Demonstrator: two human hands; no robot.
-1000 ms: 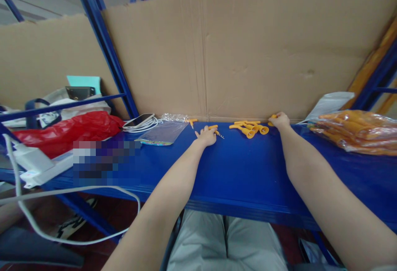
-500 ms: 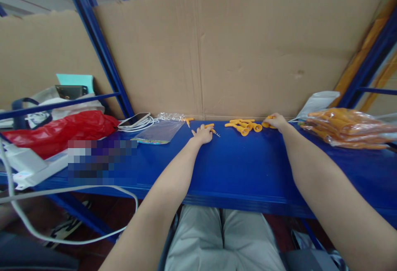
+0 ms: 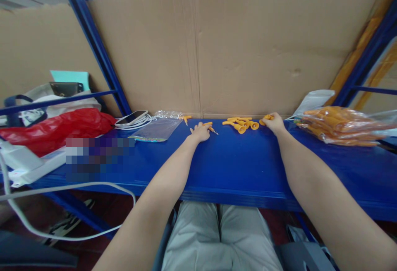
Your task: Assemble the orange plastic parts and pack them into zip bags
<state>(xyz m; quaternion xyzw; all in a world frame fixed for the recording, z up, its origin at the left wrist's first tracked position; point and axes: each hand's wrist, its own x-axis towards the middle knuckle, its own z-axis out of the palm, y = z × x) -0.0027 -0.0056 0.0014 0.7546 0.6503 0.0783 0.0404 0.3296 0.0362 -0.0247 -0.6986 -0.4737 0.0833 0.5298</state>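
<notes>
My left hand point(image 3: 200, 132) rests on the blue shelf top point(image 3: 235, 167), its fingers closed around the orange handle of a corkscrew point(image 3: 214, 130). The metal spiral sticks out to the right. My right hand point(image 3: 275, 124) is closed on an orange plastic piece point(image 3: 268, 117) at the back of the shelf; the fingers hide much of it. Between my hands lie several orange funnel-ended pieces point(image 3: 240, 128) in a small heap. Another orange-handled corkscrew point(image 3: 186, 118) lies behind and left of my left hand.
At right is a clear bag of orange pieces point(image 3: 338, 124). Left of my hands lie a flat clear plastic bag point(image 3: 158, 130), a phone point(image 3: 133, 117) with white cable, a red bag point(image 3: 62, 128) and a white power strip point(image 3: 40, 167). Cardboard point(image 3: 242, 47) stands behind.
The view has shifted slightly. Both hands stay at nearly the same places, with the left still on the corkscrew and the right still on the orange piece.
</notes>
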